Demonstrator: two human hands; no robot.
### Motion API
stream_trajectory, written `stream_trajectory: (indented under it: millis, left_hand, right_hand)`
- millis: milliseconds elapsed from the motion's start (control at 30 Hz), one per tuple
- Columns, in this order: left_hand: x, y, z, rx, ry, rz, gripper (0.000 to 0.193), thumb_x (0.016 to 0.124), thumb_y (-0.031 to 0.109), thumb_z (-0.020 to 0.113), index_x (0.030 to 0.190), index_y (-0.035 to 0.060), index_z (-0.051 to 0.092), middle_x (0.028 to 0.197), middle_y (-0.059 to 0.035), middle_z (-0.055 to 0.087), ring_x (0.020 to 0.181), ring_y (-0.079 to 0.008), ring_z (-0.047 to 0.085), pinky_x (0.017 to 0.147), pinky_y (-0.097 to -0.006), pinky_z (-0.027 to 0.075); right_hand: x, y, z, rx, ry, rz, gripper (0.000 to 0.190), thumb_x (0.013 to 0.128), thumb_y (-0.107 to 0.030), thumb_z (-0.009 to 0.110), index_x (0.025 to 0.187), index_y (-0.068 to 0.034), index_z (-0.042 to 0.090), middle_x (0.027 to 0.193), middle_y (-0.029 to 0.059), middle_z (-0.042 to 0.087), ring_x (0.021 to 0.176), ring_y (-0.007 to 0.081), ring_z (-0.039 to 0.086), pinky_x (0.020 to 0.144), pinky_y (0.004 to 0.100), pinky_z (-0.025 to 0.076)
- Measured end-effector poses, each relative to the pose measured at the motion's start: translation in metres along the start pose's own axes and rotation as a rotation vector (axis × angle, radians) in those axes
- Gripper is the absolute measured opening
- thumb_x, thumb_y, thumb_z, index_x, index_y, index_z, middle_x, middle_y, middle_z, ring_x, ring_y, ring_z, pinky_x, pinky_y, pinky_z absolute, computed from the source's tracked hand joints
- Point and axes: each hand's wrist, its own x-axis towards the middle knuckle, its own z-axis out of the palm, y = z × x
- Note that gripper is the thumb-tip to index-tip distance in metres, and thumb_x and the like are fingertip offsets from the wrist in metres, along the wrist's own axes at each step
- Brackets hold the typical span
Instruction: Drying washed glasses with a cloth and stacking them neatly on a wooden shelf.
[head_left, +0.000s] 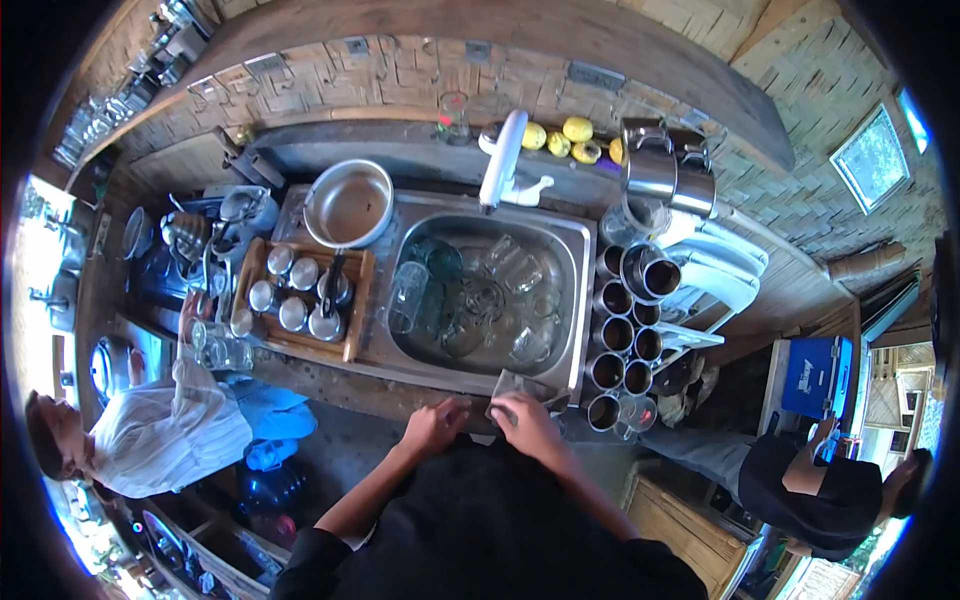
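Note:
My left hand (436, 427) is by the front edge of the counter (322, 386), fingers curled; nothing is seen in it, but the fingertips are partly hidden. Beside a greyish cloth-like item (525, 384) at the sink's front rim is my right hand (529, 424). Whether it grips that item cannot be made out. The steel sink (585, 300) before me holds several clear glasses: a tall ribbed glass (409, 296) leans at the left wall, and a glass mug (517, 264) lies farther back. A white faucet (504, 161) reaches over the basin.
Left of the sink, a wooden tray (364, 307) carries metal-lidded jars, with a metal pot (349, 202) behind. Several metal cups (617, 334) crowd the right side. A person (172, 435) stands left near glass mugs (221, 349); another person (814, 487) is at right.

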Motion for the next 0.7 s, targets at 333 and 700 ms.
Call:
stream_trajectory:
  millis: [333, 700]
  left_hand:
    - [0.005, 0.003, 0.037, -0.118, 0.542, -0.286, 0.015, 0.09, 0.021, 0.067, 0.09, 0.0071, 0.061, 0.071, -0.0099, 0.067, 0.062, -0.0273, 0.067, 0.057, -0.0383, 0.05]
    - [0.004, 0.018, 0.062, 0.055, 0.799, -0.26, 0.012, 0.09, 0.017, 0.066, 0.09, 0.0075, 0.059, 0.072, -0.0101, 0.064, 0.064, -0.0284, 0.065, 0.057, -0.0393, 0.049]
  right_hand:
    - [0.121, 0.038, -0.005, -0.159, 0.194, 0.054, 0.031, 0.086, -0.02, 0.07, 0.113, -0.007, 0.065, 0.116, 0.0145, 0.065, 0.109, 0.0349, 0.061, 0.091, 0.0445, 0.05]
    - [0.134, 0.072, 0.017, -0.405, -0.05, 0.172, 0.064, 0.074, -0.028, 0.078, 0.129, -0.008, 0.053, 0.131, 0.0191, 0.053, 0.122, 0.04, 0.053, 0.099, 0.0489, 0.047]
